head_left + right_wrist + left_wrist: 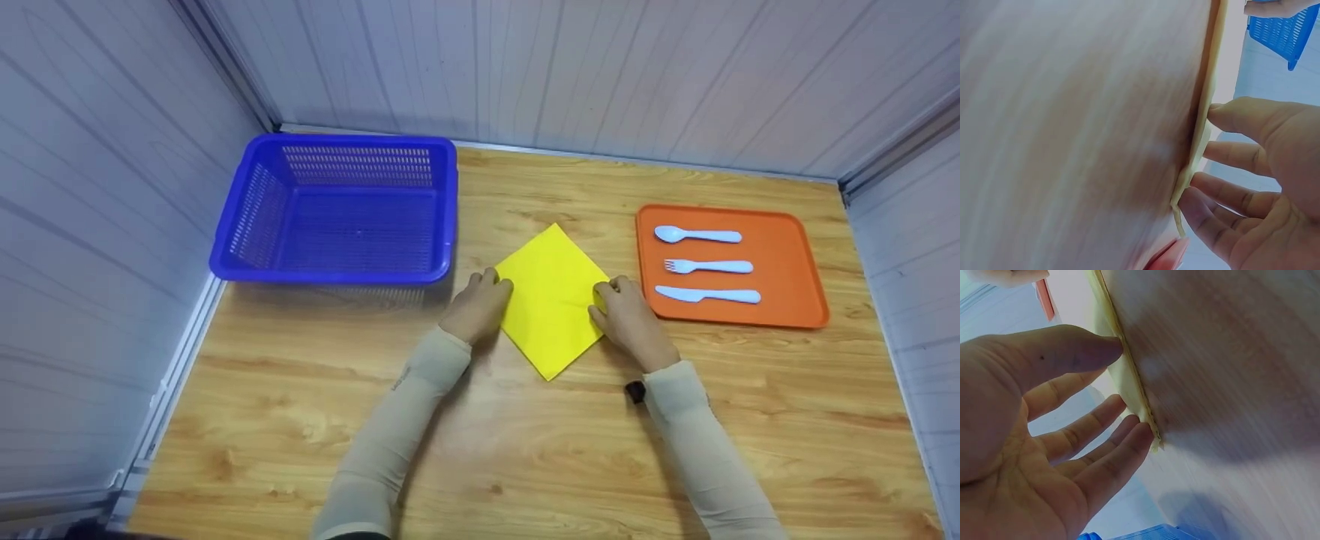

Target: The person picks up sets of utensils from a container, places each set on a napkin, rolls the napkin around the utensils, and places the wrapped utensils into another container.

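A flat, folded yellow napkin (553,304) lies on the table as a diamond, one corner toward me. At its left corner, my left hand (480,304) touches it with thumb and fingertips. The left wrist view shows this thumb apart from the bent fingers (1109,464) along the layered edge. My right hand (626,319) touches the right corner likewise. In the right wrist view, its thumb and fingers (1235,188) are spread along the edge, which is slightly rumpled there. The hands hide both side corners in the head view.
A blue perforated basket (447,259) stands at the back left. On the right lies an orange tray (787,255) bearing a white spoon (701,235), a white fork (712,266) and a white knife (720,295). Panel walls (570,75) border the wooden table (487,465).
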Action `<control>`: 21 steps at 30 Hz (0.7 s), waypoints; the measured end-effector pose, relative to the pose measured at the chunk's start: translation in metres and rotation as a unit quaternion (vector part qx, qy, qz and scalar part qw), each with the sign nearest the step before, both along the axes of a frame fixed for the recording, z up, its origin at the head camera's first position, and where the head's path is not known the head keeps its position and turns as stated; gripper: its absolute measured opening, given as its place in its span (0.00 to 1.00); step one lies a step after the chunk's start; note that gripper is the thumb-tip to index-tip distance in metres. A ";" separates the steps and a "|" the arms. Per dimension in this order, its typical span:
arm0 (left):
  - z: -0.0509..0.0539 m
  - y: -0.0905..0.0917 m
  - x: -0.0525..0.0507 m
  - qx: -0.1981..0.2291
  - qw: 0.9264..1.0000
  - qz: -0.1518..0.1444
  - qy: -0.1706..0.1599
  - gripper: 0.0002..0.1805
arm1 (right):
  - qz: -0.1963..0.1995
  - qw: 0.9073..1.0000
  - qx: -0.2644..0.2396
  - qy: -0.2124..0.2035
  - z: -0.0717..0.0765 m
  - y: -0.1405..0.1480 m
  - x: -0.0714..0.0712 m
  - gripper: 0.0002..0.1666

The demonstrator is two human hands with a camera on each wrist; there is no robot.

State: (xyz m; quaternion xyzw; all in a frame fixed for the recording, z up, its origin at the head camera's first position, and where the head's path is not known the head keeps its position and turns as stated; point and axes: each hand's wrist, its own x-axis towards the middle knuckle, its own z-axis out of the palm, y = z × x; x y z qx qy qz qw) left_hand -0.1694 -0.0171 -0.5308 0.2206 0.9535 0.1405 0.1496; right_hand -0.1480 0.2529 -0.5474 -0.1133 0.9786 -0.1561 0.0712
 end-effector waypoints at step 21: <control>0.019 0.100 0.017 -0.012 0.976 -0.108 0.190 0.14 | 0.045 0.974 0.004 0.221 0.020 0.079 -0.004 0.13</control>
